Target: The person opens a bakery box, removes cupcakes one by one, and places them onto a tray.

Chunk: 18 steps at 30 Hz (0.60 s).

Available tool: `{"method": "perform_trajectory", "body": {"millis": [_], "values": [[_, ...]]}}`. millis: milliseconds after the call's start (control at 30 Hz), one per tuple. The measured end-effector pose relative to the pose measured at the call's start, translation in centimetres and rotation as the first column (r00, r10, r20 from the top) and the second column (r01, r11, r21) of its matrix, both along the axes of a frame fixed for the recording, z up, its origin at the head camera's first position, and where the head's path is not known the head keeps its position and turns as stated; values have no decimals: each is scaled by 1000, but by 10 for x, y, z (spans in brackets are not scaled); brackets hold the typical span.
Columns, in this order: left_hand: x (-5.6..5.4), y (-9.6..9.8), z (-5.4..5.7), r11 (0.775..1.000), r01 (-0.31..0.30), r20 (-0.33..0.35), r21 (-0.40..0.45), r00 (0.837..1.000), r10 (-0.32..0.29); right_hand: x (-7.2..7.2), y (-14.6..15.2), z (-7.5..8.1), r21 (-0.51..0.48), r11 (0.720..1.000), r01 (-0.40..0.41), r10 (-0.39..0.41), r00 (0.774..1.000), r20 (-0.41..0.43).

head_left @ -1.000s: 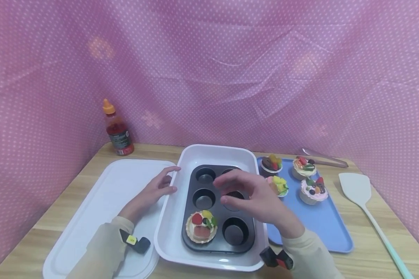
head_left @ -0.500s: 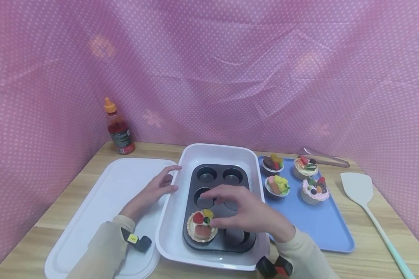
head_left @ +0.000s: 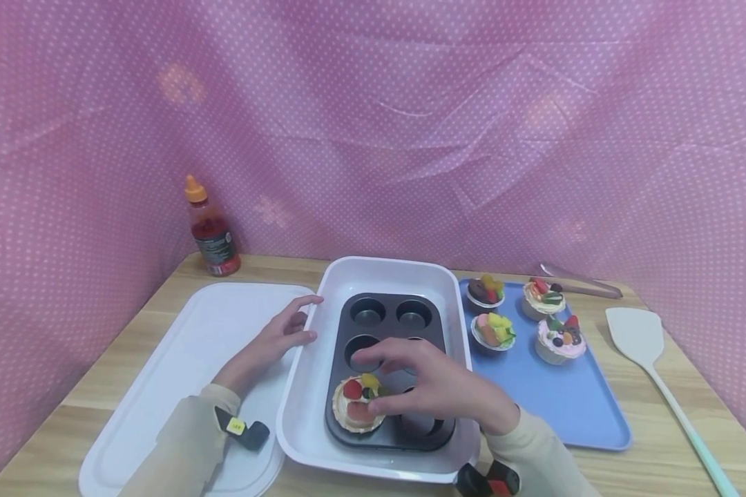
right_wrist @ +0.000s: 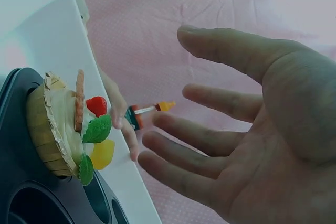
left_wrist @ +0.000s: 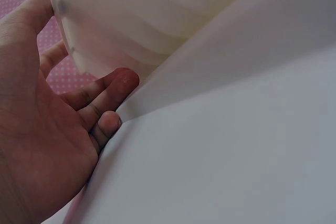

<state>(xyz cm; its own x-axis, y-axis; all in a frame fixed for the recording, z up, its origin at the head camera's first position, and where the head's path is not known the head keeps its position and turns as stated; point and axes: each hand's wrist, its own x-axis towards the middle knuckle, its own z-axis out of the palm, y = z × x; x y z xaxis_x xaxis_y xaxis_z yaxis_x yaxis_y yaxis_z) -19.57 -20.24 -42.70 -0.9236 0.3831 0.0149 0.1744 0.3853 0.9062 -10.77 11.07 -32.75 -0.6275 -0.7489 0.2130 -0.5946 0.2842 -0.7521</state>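
Note:
In the head view, a black muffin pan (head_left: 389, 442) lies in a white rectangular tray (head_left: 373, 471). A fruit-topped cupcake (head_left: 351, 408) sits in its near left cup; the other cups in sight hold nothing. My right hand (head_left: 429, 384) hovers over the pan, thumb and fingers spread, overlapping the cupcake's right edge. In the right wrist view that hand (right_wrist: 247, 124) faces the cupcake (right_wrist: 60, 129) with a gap between. My left hand (head_left: 280, 338) rests its index finger and thumb at the tray's left rim; its other fingers bend loosely against the outer wall (left_wrist: 105, 30).
A blue tray (head_left: 566, 407) on the right bears several more cupcakes (head_left: 560, 339). Farther right lies a white spatula (head_left: 649, 352), with metal tongs (head_left: 581, 281) behind. On the left are a white lid-like board (head_left: 180, 359) and a sauce bottle (head_left: 213, 231) at the back.
My right hand has moved left and toward me, from above the pan's right cups to beside and over the near left cupcake. My left hand has stayed at the rim.

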Motion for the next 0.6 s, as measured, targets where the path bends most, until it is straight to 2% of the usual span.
{"method": "perform_trajectory", "body": {"millis": [200, 467, 600], "values": [[0, 1, 1, 999, 12, 21, 38, 1000, -13, 0, 0, -3, 63, 998, -9, 7, 1000, 24], [1, 0, 0, 999, 11, 17, 43, 1000, -12, -2, -4, -8, 177, 984, -5, 5, 1000, -4], [1, 0, 0, 999, 7, 15, 38, 1000, -8, -2, -5, -9, 201, 980, -3, 6, 1000, -16]]}}
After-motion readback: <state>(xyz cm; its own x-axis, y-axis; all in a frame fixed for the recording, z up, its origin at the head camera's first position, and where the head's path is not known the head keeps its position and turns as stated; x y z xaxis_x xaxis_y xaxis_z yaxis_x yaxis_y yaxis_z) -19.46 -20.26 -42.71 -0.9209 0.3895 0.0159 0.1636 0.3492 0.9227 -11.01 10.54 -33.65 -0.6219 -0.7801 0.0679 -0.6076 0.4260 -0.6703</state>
